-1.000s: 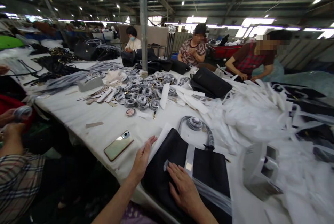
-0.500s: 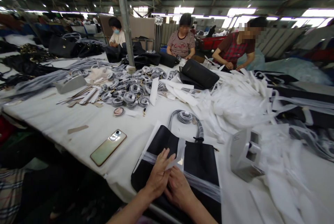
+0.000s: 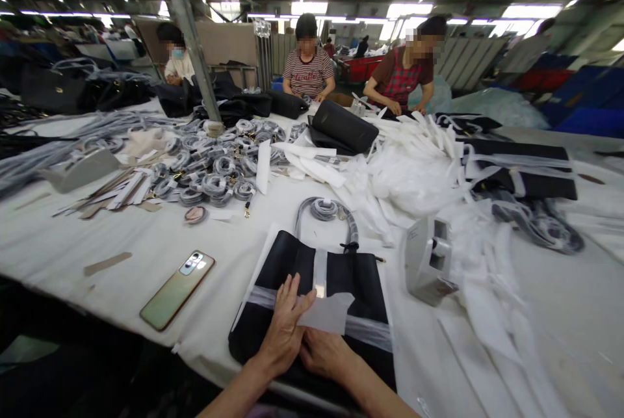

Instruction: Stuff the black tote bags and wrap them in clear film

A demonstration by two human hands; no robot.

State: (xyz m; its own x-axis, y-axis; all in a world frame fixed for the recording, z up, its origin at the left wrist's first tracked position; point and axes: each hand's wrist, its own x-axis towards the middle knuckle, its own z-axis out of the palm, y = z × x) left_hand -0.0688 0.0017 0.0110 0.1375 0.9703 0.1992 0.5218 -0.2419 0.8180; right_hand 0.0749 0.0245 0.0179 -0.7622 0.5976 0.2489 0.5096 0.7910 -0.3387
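A black handbag [image 3: 361, 281] lies flat in front of me, its wrapped handle [image 3: 351, 228] stretched away from me. Clear film bands [image 3: 369, 331] run across it, and a pale strip runs down its middle over a metal clasp [image 3: 320, 290]. My left hand [image 3: 283, 326] rests on the bag's front, fingers stretched out, thumb at the edge of a small white translucent sheet [image 3: 330, 314]. Close beside it, my right hand [image 3: 324, 350] is under the near edge of that sheet; its fingers are hidden there.
A phone [image 3: 178, 289] lies left of the bag. A grey tape dispenser [image 3: 429, 261] stands at the right, near white wrapping strips [image 3: 414, 177]. Coiled wrapped straps [image 3: 217, 184] are heaped behind. A metal post [image 3: 190, 34] rises from the table; several people work across it.
The view has swung to the right. My right hand has slid beneath the white sheet, which now lies spread to the right over the bag. My left hand stays on the bag.
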